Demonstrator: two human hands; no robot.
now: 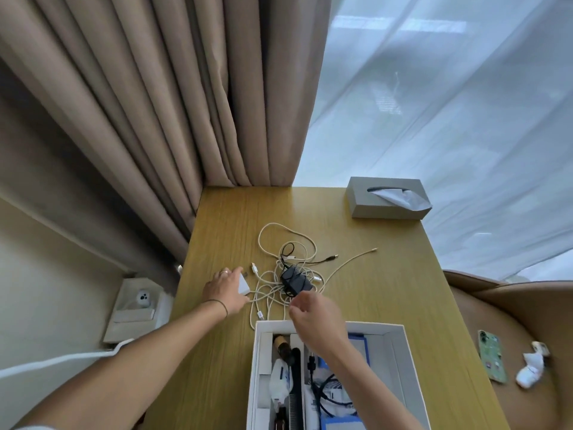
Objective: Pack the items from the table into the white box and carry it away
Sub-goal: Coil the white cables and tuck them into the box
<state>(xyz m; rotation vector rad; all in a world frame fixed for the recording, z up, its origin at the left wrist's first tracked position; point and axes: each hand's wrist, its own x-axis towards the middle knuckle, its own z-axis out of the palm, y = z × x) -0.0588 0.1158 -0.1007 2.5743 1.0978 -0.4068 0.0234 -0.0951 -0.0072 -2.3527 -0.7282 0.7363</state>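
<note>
Desk (223, 218): wood top, far edge under beige curtain (155, 103), right edge by sheer curtain (449, 103); bare room left of box & far-centre.
White box (400, 361): open, at near edge; inside a comb, black cable, white & blue packets, dark bottle, packed tight.
Tissue box (372, 209): grey, far right corner, tissue sticking out.
Cable tangle (279, 274): white & black cords mid-desk, just beyond white box, w/ black adapter (296, 282) on top.
Left hand (224, 288): fingers curled round white charger (244, 285) at tangle's left edge.
Right hand (313, 310): over box's far rim, fingertips pinched on a cord next to adapter.
Phone (491, 355): on seat right of desk.
</note>
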